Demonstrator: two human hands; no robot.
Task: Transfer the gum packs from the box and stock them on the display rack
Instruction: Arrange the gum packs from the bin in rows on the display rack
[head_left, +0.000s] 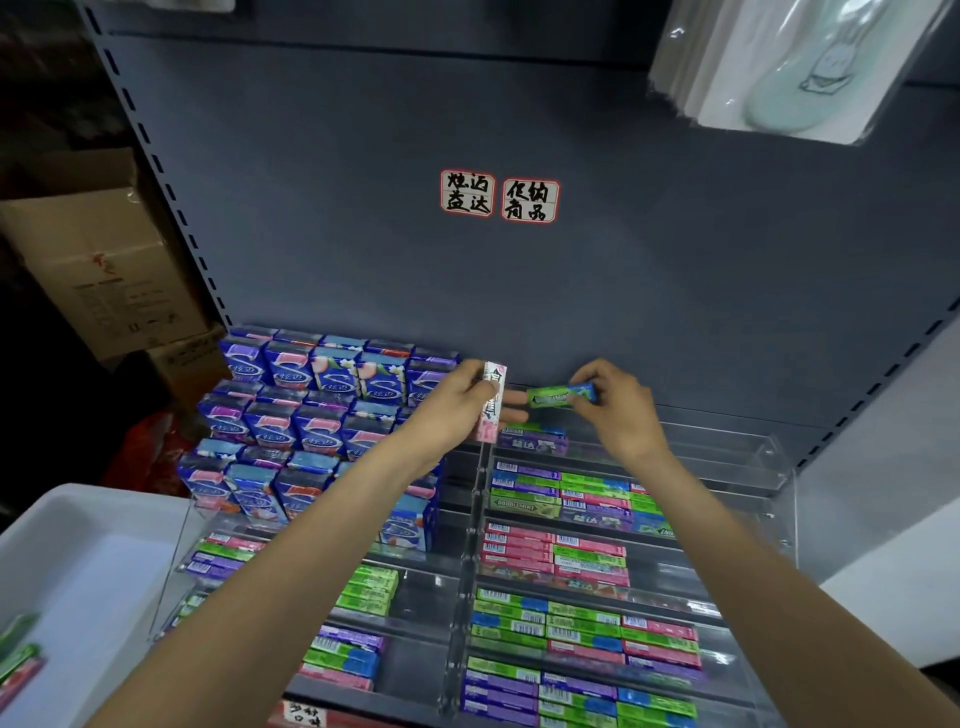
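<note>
A clear acrylic display rack (779, 467) with stepped tiers holds rows of green, pink, purple and blue gum packs (556, 558). My left hand (457, 405) grips a pink and white gum pack (491, 402), held upright above the rack's top tier. My right hand (618, 410) pinches a green gum pack (561, 397) lying sideways, just above the back tier on the right side. A purple pack (532, 439) lies on that top tier below both hands. The white box (88, 551) stands at lower left, with a few packs (18, 665) in its corner.
Stacked blue and purple gum cartons (311, 410) fill the rack's left back part. The dark shelf back panel (519, 286) carries two labels (498, 196). Cardboard boxes (104, 270) stand at far left. Packaged goods (795, 67) hang at upper right.
</note>
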